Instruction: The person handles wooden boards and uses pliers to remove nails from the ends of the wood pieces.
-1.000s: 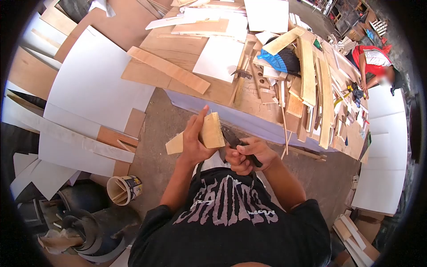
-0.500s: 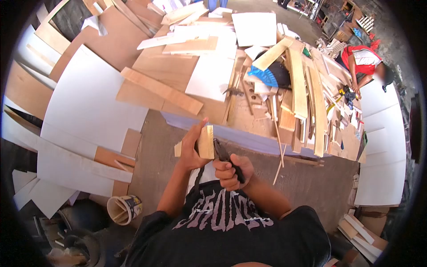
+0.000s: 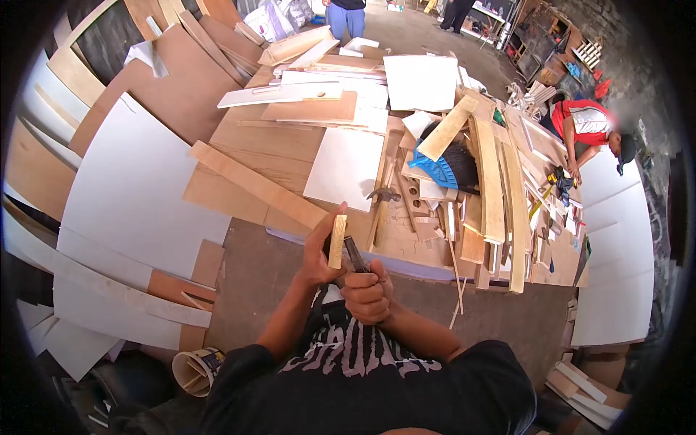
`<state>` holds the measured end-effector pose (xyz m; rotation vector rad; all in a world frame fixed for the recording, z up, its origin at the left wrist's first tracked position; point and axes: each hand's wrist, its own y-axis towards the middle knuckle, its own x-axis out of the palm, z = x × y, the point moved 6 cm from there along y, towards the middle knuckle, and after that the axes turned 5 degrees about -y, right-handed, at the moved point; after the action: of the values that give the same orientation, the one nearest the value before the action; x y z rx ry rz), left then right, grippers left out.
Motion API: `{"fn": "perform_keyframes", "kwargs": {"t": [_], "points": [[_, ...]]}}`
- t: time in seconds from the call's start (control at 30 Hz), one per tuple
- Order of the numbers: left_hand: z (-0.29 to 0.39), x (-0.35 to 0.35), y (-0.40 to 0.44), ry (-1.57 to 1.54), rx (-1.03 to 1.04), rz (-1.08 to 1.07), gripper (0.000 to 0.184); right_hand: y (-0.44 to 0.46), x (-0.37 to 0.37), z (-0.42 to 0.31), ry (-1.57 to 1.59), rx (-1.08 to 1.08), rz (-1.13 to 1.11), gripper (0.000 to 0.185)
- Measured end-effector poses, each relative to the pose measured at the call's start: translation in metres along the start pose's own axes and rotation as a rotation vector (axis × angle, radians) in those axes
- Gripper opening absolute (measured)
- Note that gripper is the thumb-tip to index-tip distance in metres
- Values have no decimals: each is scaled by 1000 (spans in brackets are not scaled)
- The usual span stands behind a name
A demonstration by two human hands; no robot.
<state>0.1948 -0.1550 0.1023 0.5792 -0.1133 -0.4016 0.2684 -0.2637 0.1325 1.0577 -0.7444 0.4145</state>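
My left hand (image 3: 316, 252) is closed around a short piece of pale wood (image 3: 338, 242), held upright in front of my chest with its narrow side towards me. In my right hand (image 3: 367, 299), the fingers wrap round the handles of dark pliers (image 3: 354, 254). The jaws point up and lie close to the wood's right side; whether they touch it, I cannot tell. Both hands are at the near edge of a cluttered worktable (image 3: 250, 134). A claw hammer (image 3: 383, 196) lies on it, beyond the pliers.
Long boards (image 3: 487, 181) and a blue brush-like item (image 3: 435, 170) are heaped on the table's right. White panels (image 3: 130, 188) lean at left, above a bucket (image 3: 197, 371) of offcuts. A co-worker in red (image 3: 589, 125) bends over the far right; another person (image 3: 346, 18) stands behind.
My view has tipped upward, showing more of the room. The wood has turned, so its face looks narrower. The pliers have swung more upright and my right hand has shifted slightly left.
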Motion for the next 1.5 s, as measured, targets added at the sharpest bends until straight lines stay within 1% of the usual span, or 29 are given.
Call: {"fn": "perform_keyframes", "kwargs": {"t": [0.07,0.17,0.27,0.33,0.37,0.43,0.47,0.53,0.57,0.6,0.63,0.67,0.73,0.77,0.8,0.87,0.9,0.93,1.0,1.03,1.1,1.13,1.2,1.23,1.3,1.4,1.43,1.5], "points": [[-9,-5,6,8,4,-21,86,4,-6,-11,4,-12,20,39],[-29,-14,11,-90,5,-21,86,5,-14,-26,8,-31,30,40],[-43,-14,12,-195,-141,-143,95,3,-12,-30,-22,-112,68,40],[-42,-11,17,-212,-202,-116,96,-8,-9,-43,-280,-152,304,40],[-54,-12,15,-219,-209,-126,96,-11,5,-50,-281,-165,303,40],[-81,-24,1,-106,-217,-46,95,-17,45,-61,-694,-236,316,41],[-82,-25,1,-114,-225,-53,95,-25,60,-73,-850,-266,468,41],[-78,-22,3,24,-248,-107,94,-38,79,-95,-1030,-292,697,40],[-75,-17,5,12,-257,-118,94,-48,82,-104,-1063,-294,803,39],[-74,-14,6,61,-296,-113,93,-60,84,-113,-1093,-293,910,39],[-76,-11,7,115,-333,-105,93,-76,84,-124,-1134,-307,1041,32],[-80,-10,6,110,-337,-110,93,-83,81,-130,-1130,-314,1047,32],[-86,-6,7,103,-307,-102,93,-116,69,-153,-1245,-339,1421,22],[-88,-2,8,101,-312,-102,93,-136,61,-164,-1328,-348,1547,16],[-89,2,9,102,-309,-84,93,-152,49,-173,-1321,-347,1552,16],[-93,11,10,104,-309,-66,92,-189,33,-197,-1591,-296,1723,17],[-99,15,8,50,-366,-51,92,-213,20,-208,-1666,-235,1823,26],[-105,19,7,-3,-422,-35,92,-227,11,-218,-1663,-235,1821,26],[-114,26,5,13,-441,-18,91,-240,14,-233,-2150,226,2171,36],[-117,28,5,24,-457,-3,91,-240,15,-235,-2143,219,2170,36],[-121,32,3,-12,-488,-10,91,-247,18,-239,-2046,481,2430,45],[-124,35,2,-53,-517,-11,91,-250,17,-243,-2040,475,2428,45],[-130,39,3,-49,-524,0,91,-264,6,-251,-1971,593,2407,45],[-131,41,3,-49,-526,7,91,-269,2,-255,-1968,589,2407,45],[-130,45,8,-35,-518,11,92,-277,-7,-261,-1980,632,2458,39],[-130,49,13,3,-504,-17,92,-286,-16,-269,-1989,678,2454,39],[-130,50,13,23,-497,-41,92,-285,-16,-269,-1989,675,2453,39],[-132,50,12,34,-462,-41,92,-286,-16,-270,-1934,575,2485,38]]}}
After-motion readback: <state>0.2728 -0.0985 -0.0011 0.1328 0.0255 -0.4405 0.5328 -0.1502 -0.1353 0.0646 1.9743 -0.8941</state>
